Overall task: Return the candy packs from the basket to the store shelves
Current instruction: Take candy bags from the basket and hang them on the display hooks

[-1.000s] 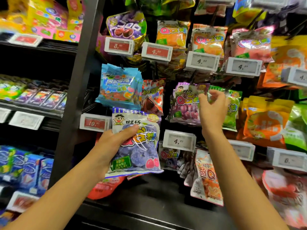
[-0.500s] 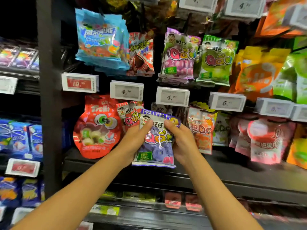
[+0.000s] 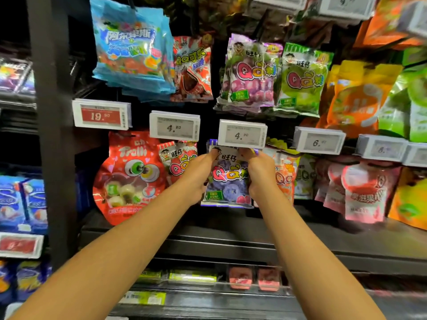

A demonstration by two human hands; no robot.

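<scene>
A blue-purple blueberry candy pack (image 3: 227,181) hangs upright between both my hands, its top edge tucked just under a white 4.20 price tag (image 3: 241,135). My left hand (image 3: 196,176) grips the pack's left side, thumb near its upper left corner. My right hand (image 3: 260,174) grips its right side, fingers pinching the upper right corner. The hook behind the tag is hidden. No basket is in view.
Hanging packs crowd both sides: a red strawberry pack (image 3: 180,162) and a large red Trolli bag (image 3: 129,179) on the left, orange packs (image 3: 285,176) on the right. Purple grape packs (image 3: 250,72) and green packs (image 3: 302,79) hang above. A dark shelf ledge (image 3: 231,241) runs below.
Both hands have lifted the blueberry pack upward until its top reaches under the 4.20 tag. One second ago only my left hand held it, and my right hand was reaching at the upper row.
</scene>
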